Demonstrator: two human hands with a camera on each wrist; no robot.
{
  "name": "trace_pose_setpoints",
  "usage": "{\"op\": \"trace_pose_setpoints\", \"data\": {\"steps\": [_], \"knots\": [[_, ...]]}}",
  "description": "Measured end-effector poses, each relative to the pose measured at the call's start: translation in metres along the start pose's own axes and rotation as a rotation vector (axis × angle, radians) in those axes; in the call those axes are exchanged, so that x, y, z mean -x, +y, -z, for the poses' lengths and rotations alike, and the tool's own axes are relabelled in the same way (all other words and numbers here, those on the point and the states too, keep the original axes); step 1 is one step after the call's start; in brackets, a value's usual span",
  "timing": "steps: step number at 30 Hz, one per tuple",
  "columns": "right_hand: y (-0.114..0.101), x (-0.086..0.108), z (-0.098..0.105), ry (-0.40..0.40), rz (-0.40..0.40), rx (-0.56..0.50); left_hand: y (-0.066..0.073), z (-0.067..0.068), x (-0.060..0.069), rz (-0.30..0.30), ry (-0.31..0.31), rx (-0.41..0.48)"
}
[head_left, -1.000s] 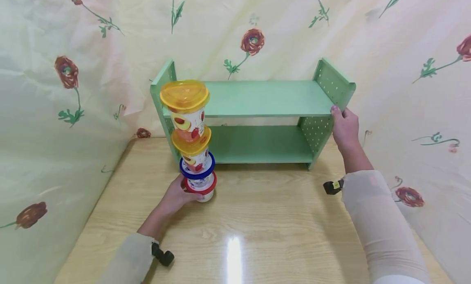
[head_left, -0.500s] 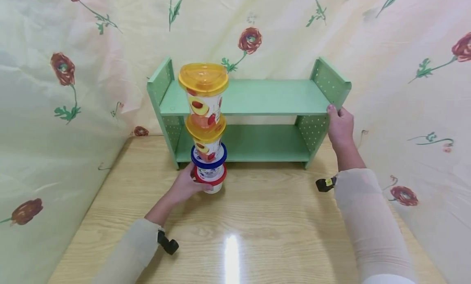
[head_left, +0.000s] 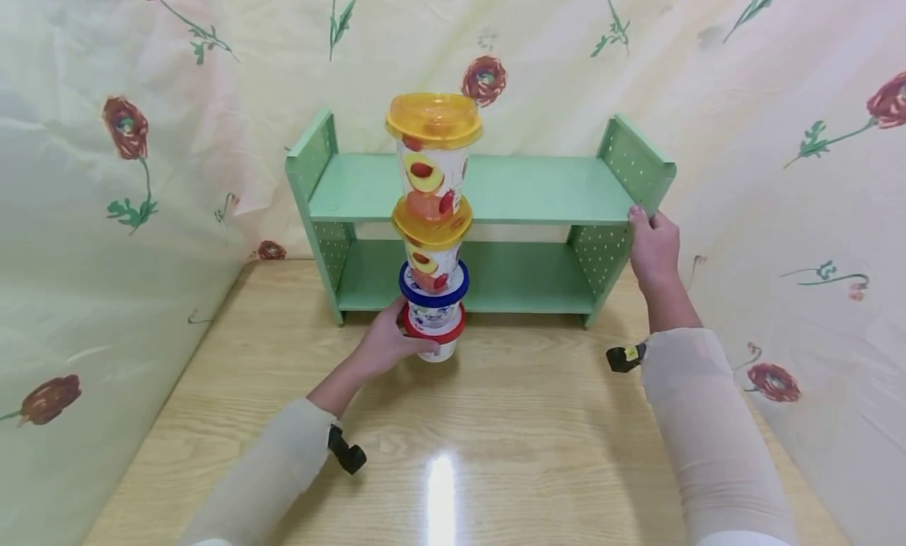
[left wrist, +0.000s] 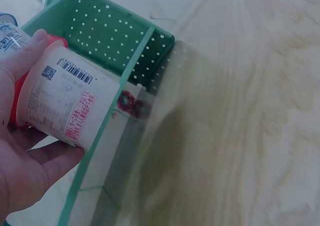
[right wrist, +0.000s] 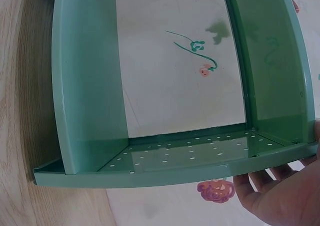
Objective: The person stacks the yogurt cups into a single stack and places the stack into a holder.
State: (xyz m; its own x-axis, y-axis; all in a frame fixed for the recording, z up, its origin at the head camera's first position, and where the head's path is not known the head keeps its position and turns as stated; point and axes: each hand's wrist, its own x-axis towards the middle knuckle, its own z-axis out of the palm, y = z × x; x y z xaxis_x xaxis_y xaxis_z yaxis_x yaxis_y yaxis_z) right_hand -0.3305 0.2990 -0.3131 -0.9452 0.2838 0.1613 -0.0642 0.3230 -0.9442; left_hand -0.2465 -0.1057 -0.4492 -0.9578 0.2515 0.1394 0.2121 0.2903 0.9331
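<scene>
My left hand [head_left: 388, 341] grips the lowest tub of a stack, a white one with a red lid [head_left: 446, 335]. In the left wrist view the barcode and red print on this tub [left wrist: 70, 95] face the camera, the thumb over its lid's edge and fingers beneath. Above it sit a blue-lidded tub [head_left: 434, 316] and two fruit-printed cups with yellow lids, a smaller cup [head_left: 428, 268] below a larger cup [head_left: 433, 176]. The stack stands before the green shelf [head_left: 538, 188]. My right hand [head_left: 654, 251] holds the shelf's right side panel [right wrist: 190, 151], fingers behind it.
The two-tier shelf, with perforated side panels, stands on a wooden table [head_left: 524, 420] near the back wall. Flower-patterned cloth [head_left: 233, 82] hangs behind and on both sides. A bright light reflection lies on the table's front middle.
My left hand has carried the upright stack rightward and somewhat up in the head view, from the shelf's left end towards its middle. My right hand stays on the side panel.
</scene>
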Motion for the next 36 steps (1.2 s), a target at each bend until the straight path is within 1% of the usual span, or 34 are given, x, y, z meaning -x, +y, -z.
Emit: {"op": "trace_pose_setpoints", "data": {"steps": [4,8,14,18,26,31,36], "knots": [[-0.001,-0.001,0.000,-0.003,-0.001,0.005,0.009,-0.003,-0.007,-0.022,-0.008,-0.002],[-0.001,-0.001,0.000,-0.006,-0.002,0.001,0.018,-0.007,-0.011,-0.040,-0.011,-0.013],[-0.003,0.000,0.001,-0.014,-0.001,0.014,0.031,-0.011,-0.020,-0.075,-0.019,-0.004],[-0.002,-0.001,0.002,-0.022,-0.006,0.015,0.039,-0.013,-0.024,-0.081,-0.023,-0.007],[-0.001,-0.001,0.001,-0.025,0.022,-0.007,0.051,-0.010,-0.030,-0.093,-0.022,-0.019],[-0.003,0.000,0.000,-0.011,0.013,0.000,0.061,-0.006,-0.033,-0.092,-0.018,-0.029],[-0.002,0.001,-0.001,0.009,-0.003,-0.008,0.072,-0.003,-0.035,-0.106,-0.017,-0.034]]}}
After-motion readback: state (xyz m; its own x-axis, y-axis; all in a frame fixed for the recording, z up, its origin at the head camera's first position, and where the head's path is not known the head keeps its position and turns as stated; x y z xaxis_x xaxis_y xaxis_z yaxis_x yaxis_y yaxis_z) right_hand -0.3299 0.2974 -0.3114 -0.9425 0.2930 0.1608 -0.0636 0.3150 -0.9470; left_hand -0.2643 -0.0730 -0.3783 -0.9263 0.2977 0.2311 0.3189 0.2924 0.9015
